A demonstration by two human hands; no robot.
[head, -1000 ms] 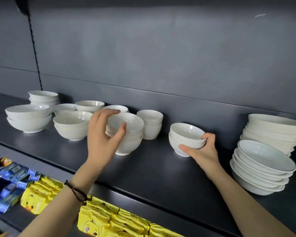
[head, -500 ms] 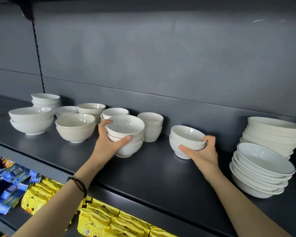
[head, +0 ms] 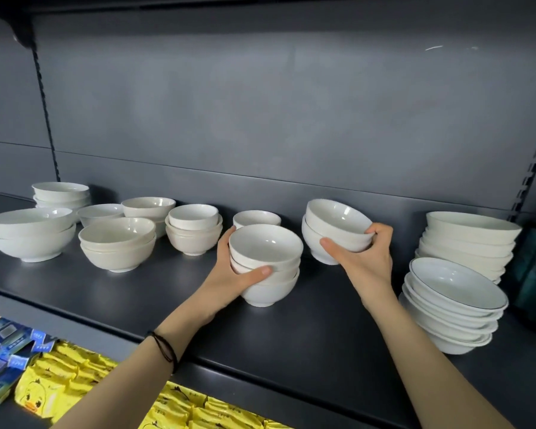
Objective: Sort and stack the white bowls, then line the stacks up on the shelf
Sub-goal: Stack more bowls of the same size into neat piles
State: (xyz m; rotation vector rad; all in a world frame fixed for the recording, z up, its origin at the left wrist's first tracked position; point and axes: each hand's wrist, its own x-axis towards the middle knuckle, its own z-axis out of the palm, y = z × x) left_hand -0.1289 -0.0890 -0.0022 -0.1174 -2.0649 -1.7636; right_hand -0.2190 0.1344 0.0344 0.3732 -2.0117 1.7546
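Stacks of white bowls stand on a dark shelf [head: 155, 292]. My left hand [head: 229, 274] grips a stack of three bowls [head: 265, 264] at mid shelf, thumb across its front. Right of it, my right hand [head: 362, 258] grips a stack of two bowls [head: 334, 230], tilted toward me, fingers over the rim. A small bowl stack [head: 256, 217] shows behind the left-hand stack, partly hidden.
More bowl stacks stand to the left: small bowls [head: 194, 230], medium bowls [head: 118, 243], large bowls [head: 31, 233], and others [head: 61, 195] at the back. Two tall stacks of wide bowls [head: 455, 305] fill the right end. Yellow packets [head: 62, 385] lie on the lower shelf.
My left hand closed on the three-bowl stack and slid it right and forward, uncovering the small bowls behind. My right hand tilted its two-bowl stack toward me.
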